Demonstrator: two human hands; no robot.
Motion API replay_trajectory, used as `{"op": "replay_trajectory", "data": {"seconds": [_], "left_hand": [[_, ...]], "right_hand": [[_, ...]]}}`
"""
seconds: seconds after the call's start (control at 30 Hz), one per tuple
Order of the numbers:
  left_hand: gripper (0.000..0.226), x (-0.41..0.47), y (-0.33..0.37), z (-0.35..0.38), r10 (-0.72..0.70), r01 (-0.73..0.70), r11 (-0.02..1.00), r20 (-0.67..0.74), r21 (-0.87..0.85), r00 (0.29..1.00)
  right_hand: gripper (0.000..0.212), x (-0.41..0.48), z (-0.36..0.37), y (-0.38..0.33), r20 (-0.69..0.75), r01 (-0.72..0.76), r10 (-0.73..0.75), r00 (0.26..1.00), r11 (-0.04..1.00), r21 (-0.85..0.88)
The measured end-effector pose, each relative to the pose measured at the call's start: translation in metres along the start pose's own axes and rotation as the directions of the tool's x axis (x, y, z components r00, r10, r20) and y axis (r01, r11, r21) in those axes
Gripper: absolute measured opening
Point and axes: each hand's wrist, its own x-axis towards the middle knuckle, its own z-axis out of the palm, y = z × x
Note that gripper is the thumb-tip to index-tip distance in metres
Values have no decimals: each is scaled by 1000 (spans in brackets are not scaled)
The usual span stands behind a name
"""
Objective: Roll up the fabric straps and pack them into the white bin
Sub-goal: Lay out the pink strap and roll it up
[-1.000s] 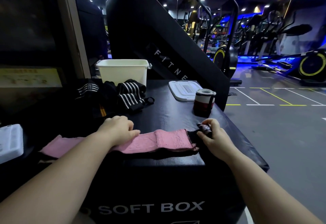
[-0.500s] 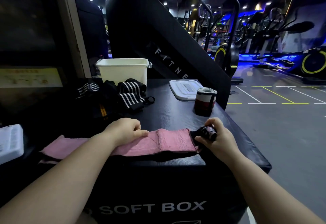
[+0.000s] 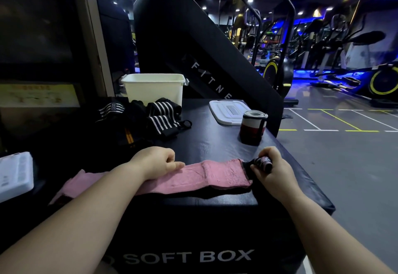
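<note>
A pink fabric strap (image 3: 206, 176) lies stretched flat along the near edge of the black soft box (image 3: 206, 140). My right hand (image 3: 271, 170) pinches its right end, which is wound into a small tight roll (image 3: 262, 162). My left hand (image 3: 157, 161) rests on the strap's middle, with an outstretched finger pressing it down. The white bin (image 3: 154, 88) stands at the back of the box. In front of the bin lies a heap of black straps with white stripes (image 3: 159, 116). A rolled red, white and black strap (image 3: 253, 126) stands upright at the right.
The bin's white lid (image 3: 228, 111) lies flat behind the upright roll. A white plastic object (image 3: 15, 174) sits at the far left. A black stair machine (image 3: 193, 47) rises behind the box. Grey gym floor with painted lines drops off to the right.
My right hand has turned the strap's end over into a thicker roll and lifted a little. The left hand has slid slightly right along the strap, one finger stretched out.
</note>
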Motion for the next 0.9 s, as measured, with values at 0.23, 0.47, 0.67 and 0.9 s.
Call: {"op": "replay_trajectory", "data": {"seconds": [0.23,0.47,0.67,0.9], "left_hand": [[42,8,-9,2,2,1,985,20,-170,1000],[32,9,5,0,60,-52,994,-76,94,995],[21,12,72,22,277,-296,929,-110,-222,954],[53,7,121,42,362,-366,928,59,71,930]], "right_hand": [[39,0,-1,-1,22,2,-2,1000,1000,7],[40,3,0,0,56,-6,5,998,1000,13],[39,5,1,5,63,40,-38,997,999,-21],[40,13,-8,12,169,107,-87,982,988,-113]]}}
